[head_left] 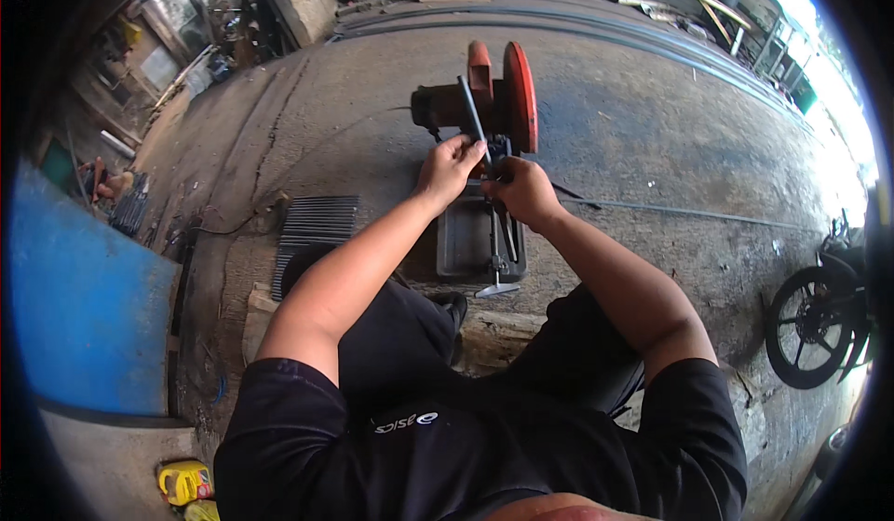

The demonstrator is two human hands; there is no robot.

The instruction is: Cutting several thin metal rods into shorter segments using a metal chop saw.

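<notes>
In front of me on the floor stands a chop saw with a red guard (523,97), a red handle (480,65) and a dark base tray (453,258). My left hand (453,169) is closed on a slim grey metal bar (470,104), whose upper end slants up beside the saw's motor. My right hand (524,190) is closed just below and to the right, its fingers curled round the same bar, as far as I can tell. The saw's vise screw (494,232) runs down toward me over the tray. The hands partly hide the vise jaws.
Left of the saw lies a row of cut metal bars (315,228). A long thin bar (689,210) extends right along the concrete floor. Long pipes (559,20) lie at the back. A motorcycle wheel (808,327) is at right, a blue panel (84,307) at left.
</notes>
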